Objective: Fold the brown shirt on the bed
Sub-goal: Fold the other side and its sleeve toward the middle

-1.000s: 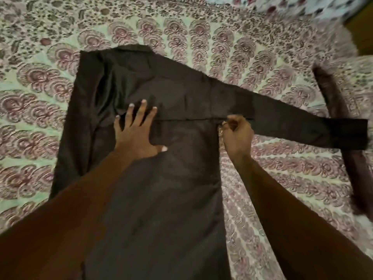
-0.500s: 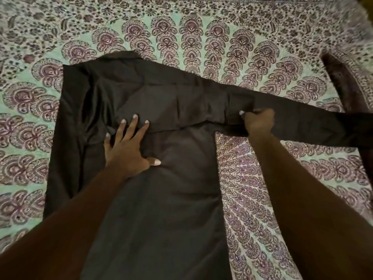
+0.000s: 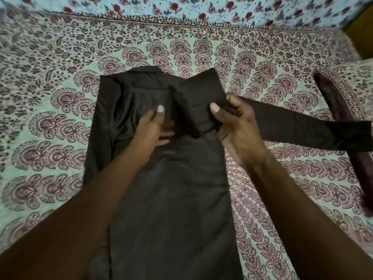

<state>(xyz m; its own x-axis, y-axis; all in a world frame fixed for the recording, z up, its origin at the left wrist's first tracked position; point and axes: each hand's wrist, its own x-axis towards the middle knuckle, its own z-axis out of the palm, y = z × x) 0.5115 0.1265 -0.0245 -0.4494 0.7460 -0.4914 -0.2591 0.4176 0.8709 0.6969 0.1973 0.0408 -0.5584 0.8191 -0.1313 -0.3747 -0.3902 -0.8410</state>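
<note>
The dark brown shirt (image 3: 171,190) lies back up on the bed, collar at the far end, its left side folded in. My right hand (image 3: 236,128) grips the right sleeve near the shoulder and holds that part lifted and turned over the shirt's back. The rest of the sleeve (image 3: 314,134) trails out to the right across the bed. My left hand (image 3: 155,126) rests on the upper back of the shirt with fingers straight, its fingertips partly under the lifted fold.
The bed is covered by a patterned maroon and mint bedsheet (image 3: 60,122). A floral blue cloth (image 3: 201,11) runs along the far edge. A dark maroon band of fabric (image 3: 347,110) lies at the right, under the sleeve's cuff.
My right hand has lifted the sleeve at the shoulder and carried it left over the shirt's back. My left hand slid right, toward the fold. The view has tilted up.
</note>
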